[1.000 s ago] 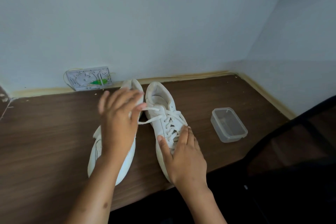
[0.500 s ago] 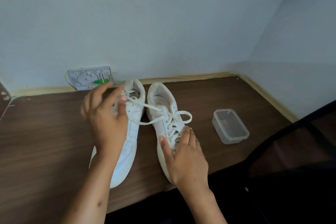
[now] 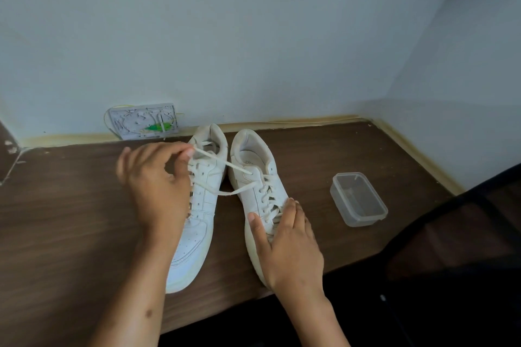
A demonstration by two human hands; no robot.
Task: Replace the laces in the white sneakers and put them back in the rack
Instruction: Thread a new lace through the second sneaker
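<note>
Pale blue-grey walls meet in a corner behind a dark wood-grain desk (image 3: 70, 220), where a pair of white sneakers stands side by side, toes toward the person.

Left hand (image 3: 158, 186) hovers over the left sneaker (image 3: 197, 222), thumb and forefinger curled to pinch the end of a white lace (image 3: 222, 163). From that pinch the lace runs taut, away to the right of the hand, across the gap between the shoes and into the top eyelets of the right sneaker (image 3: 253, 172). A second strand of it loops back beneath the first, toward the left shoe.

Right hand (image 3: 287, 245) lies on the forefoot of the right sneaker, fingers fairly straight over the crossed lacing, thumb spread along the shoe's inner side, pressing rather than gripping.

Well to the right of the right hand, a clear plastic container (image 3: 358, 200) sits without a lid on the desk. Beyond the left hand, against the wall, leans a small grey plate (image 3: 143, 121) with a green mark and thin wires.
</note>
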